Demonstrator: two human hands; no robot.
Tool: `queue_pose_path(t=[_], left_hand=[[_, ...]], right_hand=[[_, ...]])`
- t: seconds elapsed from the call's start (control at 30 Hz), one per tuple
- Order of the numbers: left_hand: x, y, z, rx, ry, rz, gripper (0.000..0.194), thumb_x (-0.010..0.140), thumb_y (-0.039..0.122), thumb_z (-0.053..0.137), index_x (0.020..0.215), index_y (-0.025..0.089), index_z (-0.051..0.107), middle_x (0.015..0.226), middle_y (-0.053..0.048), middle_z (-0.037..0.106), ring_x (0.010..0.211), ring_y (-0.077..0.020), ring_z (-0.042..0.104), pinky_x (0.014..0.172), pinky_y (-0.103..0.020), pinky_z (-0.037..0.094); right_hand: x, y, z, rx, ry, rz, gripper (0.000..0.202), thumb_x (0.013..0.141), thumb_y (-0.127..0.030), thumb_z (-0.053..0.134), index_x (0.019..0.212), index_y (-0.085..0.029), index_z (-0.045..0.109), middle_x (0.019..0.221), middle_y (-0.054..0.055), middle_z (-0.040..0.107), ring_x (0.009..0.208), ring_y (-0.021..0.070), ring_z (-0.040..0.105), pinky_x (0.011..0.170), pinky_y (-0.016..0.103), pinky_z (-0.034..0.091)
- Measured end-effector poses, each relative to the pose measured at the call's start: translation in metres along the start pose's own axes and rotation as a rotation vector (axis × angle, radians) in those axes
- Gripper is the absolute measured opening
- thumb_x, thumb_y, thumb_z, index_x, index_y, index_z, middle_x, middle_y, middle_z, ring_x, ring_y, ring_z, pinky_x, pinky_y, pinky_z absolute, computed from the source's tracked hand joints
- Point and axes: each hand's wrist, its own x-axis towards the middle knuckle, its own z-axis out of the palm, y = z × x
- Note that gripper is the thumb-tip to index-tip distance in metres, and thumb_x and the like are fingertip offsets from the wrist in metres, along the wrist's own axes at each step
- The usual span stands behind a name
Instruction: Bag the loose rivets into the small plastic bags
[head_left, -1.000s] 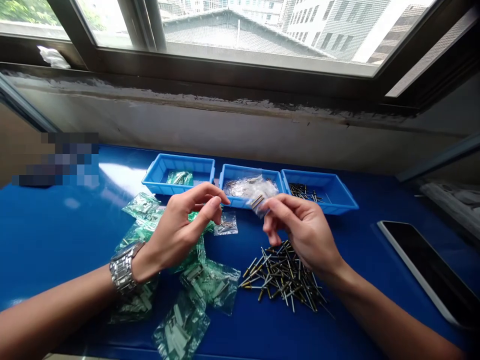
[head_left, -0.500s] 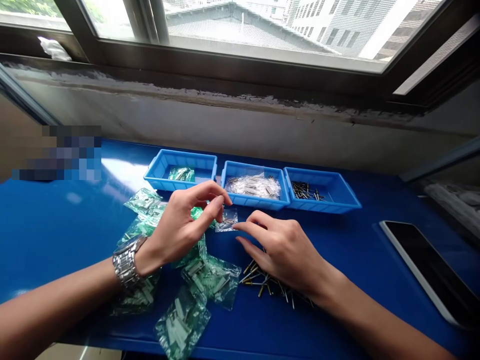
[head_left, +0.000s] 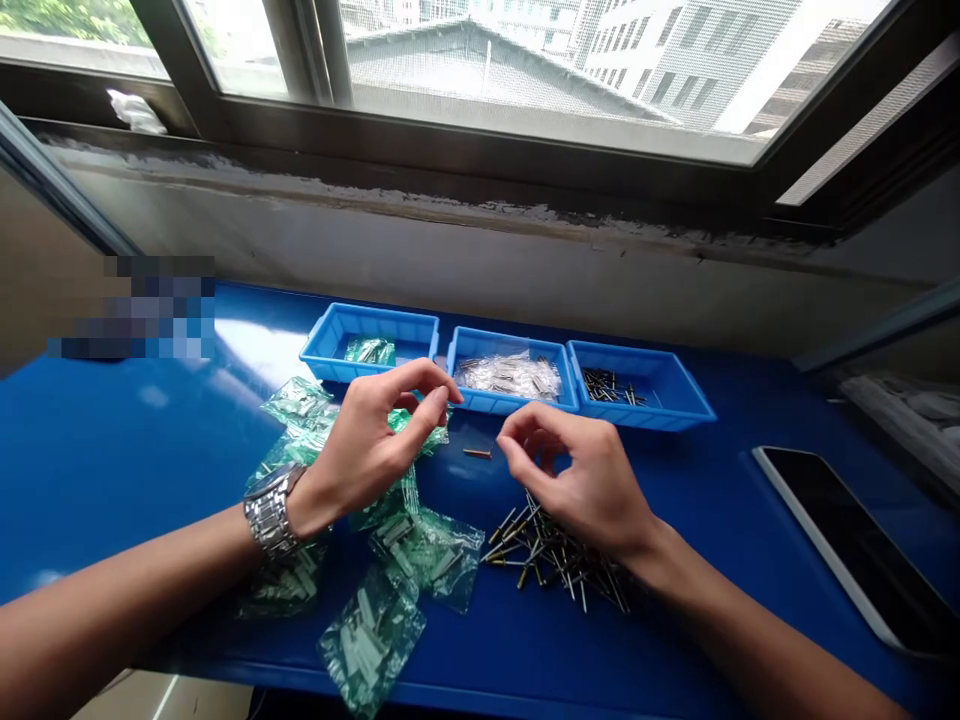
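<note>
**Loose rivet between two hands, with plenty nearby to scatter**

A single rivet lies alone on the blue surface at mid-frame, between the two hands and touching neither. The left hand, a metal watch on its wrist, hovers just left of it with thumb and forefinger curled toward each other; whether they pinch anything I cannot tell. The right hand is just right of it, its fingers curled in and the tips drawn close, seemingly empty.

Risks, as I judge them: the rivet is small and round, so a brush of a fingertip could roll it away. The right wrist hangs over the pile of loose rivets and could sweep them about. The left palm rests above slippery green bags, which could slide off the lower edge.

Counts: three blue trays in a row at upper centre — one with a green bag, one with clear bags, one with a few rivets. About seven green bags lie on the surface. One tablet lies at lower right.
</note>
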Motion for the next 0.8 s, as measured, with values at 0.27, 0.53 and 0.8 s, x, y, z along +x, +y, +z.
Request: queue_pose_path(t=[0.27, 0.53, 0.8], left_hand=[[0.0008, 0.0000, 0.0019, 0.013, -0.068, -0.090, 0.019, 0.099, 0.035, 0.062, 0.109, 0.020, 0.069, 0.097, -0.003, 0.071, 0.086, -0.0143, 0.068, 0.067, -0.021, 0.057], [0.0004, 0.0036, 0.0044, -0.244, -0.184, -0.205, 0.023, 0.096, 0.038, 0.066, 0.106, 0.018, 0.070, 0.085, -0.002, 0.069, 0.062, -0.0104, 0.061, 0.052, -0.019, 0.051], [-0.0009, 0.0054, 0.0048, -0.174, -0.178, -0.179, 0.022, 0.096, 0.034, 0.067, 0.086, 0.015, 0.070, 0.080, -0.003, 0.069, 0.057, -0.0091, 0.056, 0.047, -0.017, 0.046]], right_hand=[[0.0004, 0.0013, -0.0049, 0.582, 0.039, 0.218, 0.019, 0.100, -0.037, 0.063, 0.093, -0.020, 0.062, 0.081, 0.001, 0.071, 0.054, 0.0105, 0.067, 0.041, 0.019, 0.046], [-0.0025, -0.0044, 0.0012, 0.683, -0.007, 0.178, 0.016, 0.102, -0.035, 0.060, 0.098, -0.019, 0.059, 0.092, 0.004, 0.074, 0.060, 0.0133, 0.072, 0.042, 0.020, 0.049], [-0.0037, -0.0022, 0.0011, 0.470, -0.037, 0.202, 0.021, 0.098, -0.037, 0.065, 0.093, -0.017, 0.065, 0.077, 0.002, 0.071, 0.055, 0.0095, 0.064, 0.049, 0.020, 0.051]])
